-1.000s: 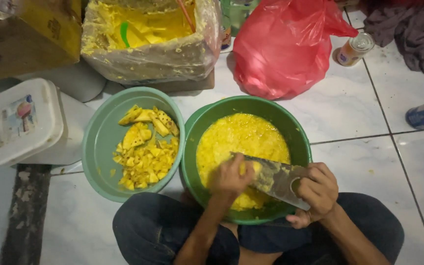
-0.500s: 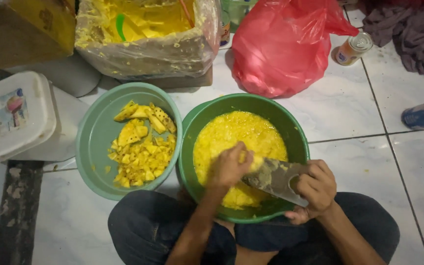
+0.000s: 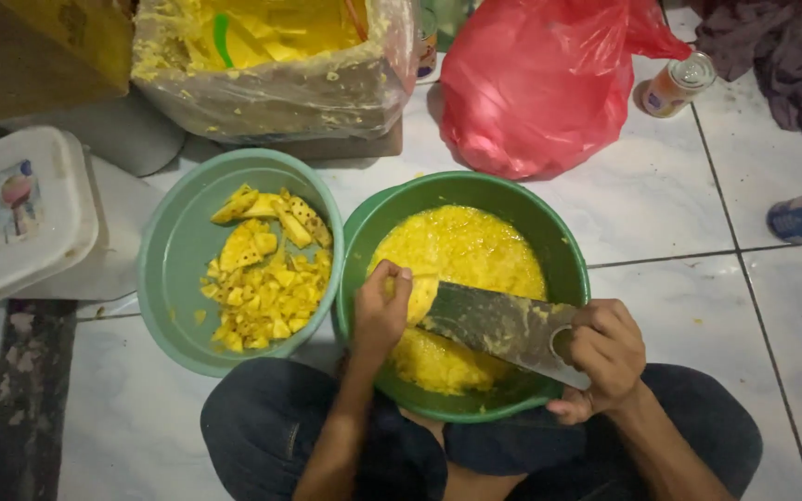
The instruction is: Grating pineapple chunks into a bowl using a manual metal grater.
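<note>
**Inspector:** Report the hands.

**Assistant:** The left hand (image 3: pixel 381 311), at centre frame, is curled shut around a yellow fruit piece (image 3: pixel 420 295) and presses it onto the upper end of the flat metal grater (image 3: pixel 503 329). The right hand (image 3: pixel 605 357), lower right of centre, is closed around the grater's lower end, thumb through the handle hole. The grater lies slanted across the dark green bowl (image 3: pixel 568 269).

**Inspector:** Where is the fruit piece, and what is its condition?

**Assistant:** It sits over the bowl's left half, between fingertips and metal. It looks pale yellow, moist and small; most of it is hidden by the fingers.

**Inspector:** Hazards?

**Assistant:** In my judgement, the fingertips lie very close to the grating surface, so a slip on wet pulp could scrape them. The grater is smeared, so the right grip may shift. The bowl rests against the crossed legs on a tiled floor (image 3: pixel 698 213) and could tilt under pressure, spilling the grated mash (image 3: pixel 461 250).

**Inspector:** Surroundings?

**Assistant:** A light green bowl (image 3: pixel 174 269) of cut chunks sits just beside it at left; a red plastic bag (image 3: pixel 536 93) lies above.
</note>
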